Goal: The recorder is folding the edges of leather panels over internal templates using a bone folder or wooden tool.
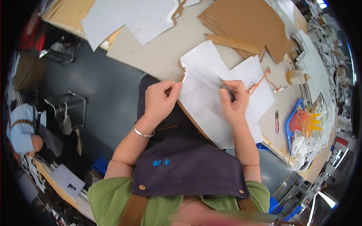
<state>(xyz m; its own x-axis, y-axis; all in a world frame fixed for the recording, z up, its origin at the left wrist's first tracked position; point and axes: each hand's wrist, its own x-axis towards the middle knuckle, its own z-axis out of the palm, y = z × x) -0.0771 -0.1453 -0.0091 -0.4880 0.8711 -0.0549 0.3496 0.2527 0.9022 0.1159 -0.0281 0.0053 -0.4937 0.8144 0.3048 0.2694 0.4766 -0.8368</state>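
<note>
A white cut sheet with a brown backing [205, 84] lies over the near edge of the beige table [162, 52] and onto my dark apron. My left hand [160, 100] pinches its left edge, by a notched corner. My right hand [233, 100] rests on top of the sheet, fingers closed around a small dark tool that is mostly hidden. A silver bangle sits on my left wrist.
Brown cardboard pieces [249, 26] and more white sheets [128, 19] lie further back. To the right are an orange cord [260, 81], a small bottle [296, 77], pink snips [276, 121] and a blue tray [292, 120] with scraps. A person [22, 128] sits at far left beside metal stools [66, 107].
</note>
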